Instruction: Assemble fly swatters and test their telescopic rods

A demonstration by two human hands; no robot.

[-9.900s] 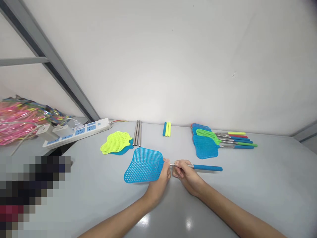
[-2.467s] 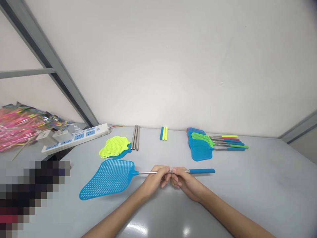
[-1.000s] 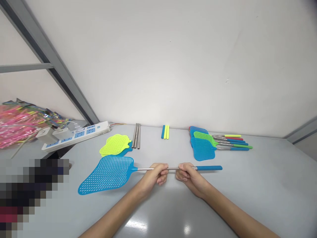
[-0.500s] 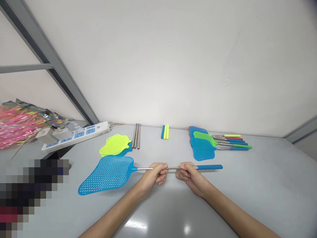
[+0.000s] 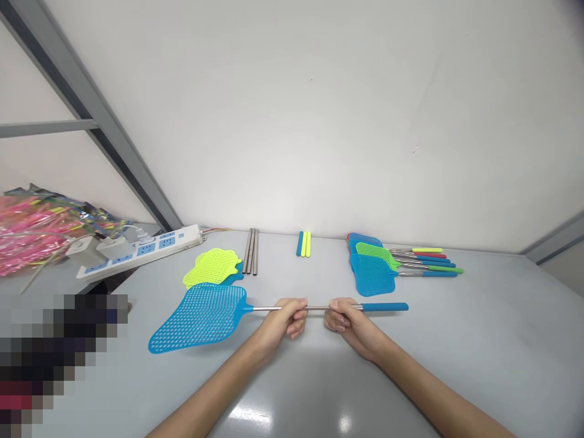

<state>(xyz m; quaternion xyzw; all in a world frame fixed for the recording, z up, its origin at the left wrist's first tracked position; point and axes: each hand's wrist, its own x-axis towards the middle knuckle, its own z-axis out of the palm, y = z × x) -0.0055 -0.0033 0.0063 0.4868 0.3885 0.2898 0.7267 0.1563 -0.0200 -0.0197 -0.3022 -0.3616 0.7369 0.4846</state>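
A blue fly swatter (image 5: pixel 201 307) spans the frame's lower middle: at left its broad, flared head (image 5: pixel 191 325), pierced with small holes; then the slim silvery shaft (image 5: pixel 318 308), gripped by the left hand (image 5: pixel 286 319) and, farther right, the right hand (image 5: pixel 349 317); lastly a smooth blue handle (image 5: pixel 387 307), blunt-ended.

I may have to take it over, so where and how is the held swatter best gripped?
Grip the swatter probably by its handle, coming from the right: it juts out free, while the left hand and right hand hold the shaft.
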